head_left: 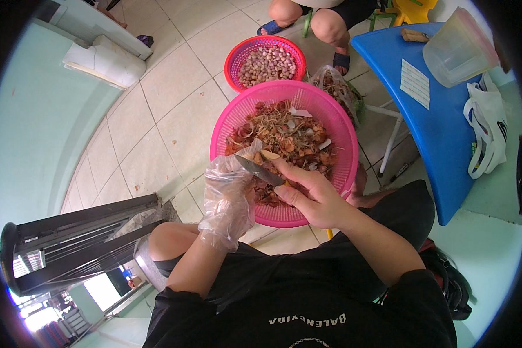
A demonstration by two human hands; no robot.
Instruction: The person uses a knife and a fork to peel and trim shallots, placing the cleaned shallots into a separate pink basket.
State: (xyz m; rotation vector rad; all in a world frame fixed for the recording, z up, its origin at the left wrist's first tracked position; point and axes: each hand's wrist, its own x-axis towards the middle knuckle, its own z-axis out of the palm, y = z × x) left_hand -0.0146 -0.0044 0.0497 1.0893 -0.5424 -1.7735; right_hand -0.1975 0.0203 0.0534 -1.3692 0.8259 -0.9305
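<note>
Two hands of yours meet over the near half of the pink basket (290, 90). Your right hand (316, 200) is bare and closed on a knife (260, 170), thumb pressed along it, the blade pointing up and left toward your other hand. Your left hand (229, 191) wears a loose clear glove (226, 223), its fingers curled in beside the blade. A small pale piece (268, 155) shows between the fingertips of both hands, just past the blade; glove and knife cover too much to tell whether your left fingers grip it.

Below your hands, the basket holds a heap of scraps (298, 139) — reddish skins, stringy roots and a few white bits. Just beyond it sits the red basket (232, 64), with many small purplish bulbs (267, 65) in it. A clear bag (333, 87) of brownish stuff stands to the right of both. Someone sits opposite you, knees (327, 26) and dark sandals (341, 62) in view. At your right, the blue table (429, 139) carries a clear tub (455, 55), a paper (415, 84) and a wooden block (414, 36) — a white bag (490, 130) is at its far right edge.
</note>
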